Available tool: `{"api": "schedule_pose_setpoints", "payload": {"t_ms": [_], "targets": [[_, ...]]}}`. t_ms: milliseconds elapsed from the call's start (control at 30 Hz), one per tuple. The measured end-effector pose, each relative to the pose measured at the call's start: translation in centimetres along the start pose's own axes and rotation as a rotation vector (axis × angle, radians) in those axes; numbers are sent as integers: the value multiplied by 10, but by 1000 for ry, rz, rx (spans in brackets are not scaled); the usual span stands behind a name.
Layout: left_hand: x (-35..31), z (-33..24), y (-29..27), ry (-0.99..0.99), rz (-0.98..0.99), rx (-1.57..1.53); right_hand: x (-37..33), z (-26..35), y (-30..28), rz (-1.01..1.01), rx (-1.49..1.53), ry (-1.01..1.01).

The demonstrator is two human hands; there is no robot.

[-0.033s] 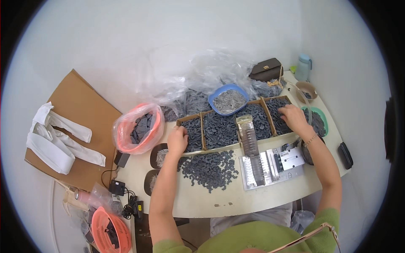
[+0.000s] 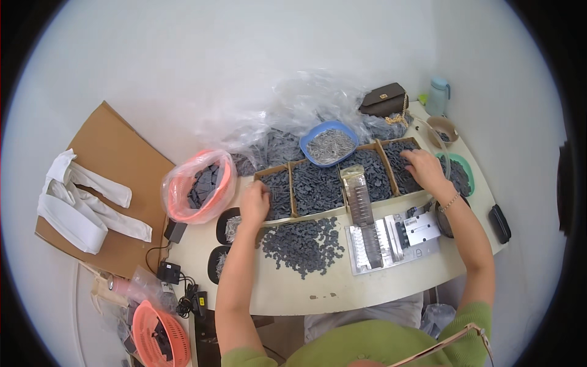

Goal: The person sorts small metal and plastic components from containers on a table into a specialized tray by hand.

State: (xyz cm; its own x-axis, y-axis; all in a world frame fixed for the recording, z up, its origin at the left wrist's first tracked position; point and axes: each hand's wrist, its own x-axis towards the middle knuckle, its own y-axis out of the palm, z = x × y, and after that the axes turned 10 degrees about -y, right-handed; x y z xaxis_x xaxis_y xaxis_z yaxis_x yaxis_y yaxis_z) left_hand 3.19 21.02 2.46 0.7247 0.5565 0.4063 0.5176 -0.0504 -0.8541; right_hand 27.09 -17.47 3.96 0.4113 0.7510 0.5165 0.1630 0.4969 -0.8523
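A divided cardboard tray (image 2: 378, 158) holds small dark grey plastic pieces in its compartments. At the tray's left end is my left hand (image 2: 254, 202), its fingers curled over the leftmost compartment; whatever they grip is hidden. Over the rightmost compartment my right hand (image 2: 426, 171) has its fingertips drawn together among the grey pieces, and any piece in them is too small to make out. A loose pile of grey pieces (image 2: 304, 244) lies in front of the tray. Right of it sits a metal fixture (image 2: 397, 241), with a clear slotted strip (image 2: 359, 199) slanting up across the tray.
Behind the tray stands a blue bowl (image 2: 304, 147) of thin metal pins. Two black dishes (image 2: 221, 229) of pins are beside my left forearm. A bag-lined pink basket (image 2: 177, 211) is farther left. On the right are a green dish (image 2: 469, 174) and a black case (image 2: 499, 224).
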Motion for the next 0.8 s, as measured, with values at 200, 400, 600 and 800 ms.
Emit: {"api": "schedule_pose_setpoints", "payload": {"t_ms": [200,400,600,800], "targets": [[-39,-51,-14,-83,86,-605,0,37,-28,35,584,120],[-154,-136,10,155,587,-738,-23,91,-34,469,933,-5],[-168,-156,4,355,366,-489,-55,122,-16,270,627,-337],[-175,-155,7,480,261,-455,-76,149,5,144,427,-442]]}}
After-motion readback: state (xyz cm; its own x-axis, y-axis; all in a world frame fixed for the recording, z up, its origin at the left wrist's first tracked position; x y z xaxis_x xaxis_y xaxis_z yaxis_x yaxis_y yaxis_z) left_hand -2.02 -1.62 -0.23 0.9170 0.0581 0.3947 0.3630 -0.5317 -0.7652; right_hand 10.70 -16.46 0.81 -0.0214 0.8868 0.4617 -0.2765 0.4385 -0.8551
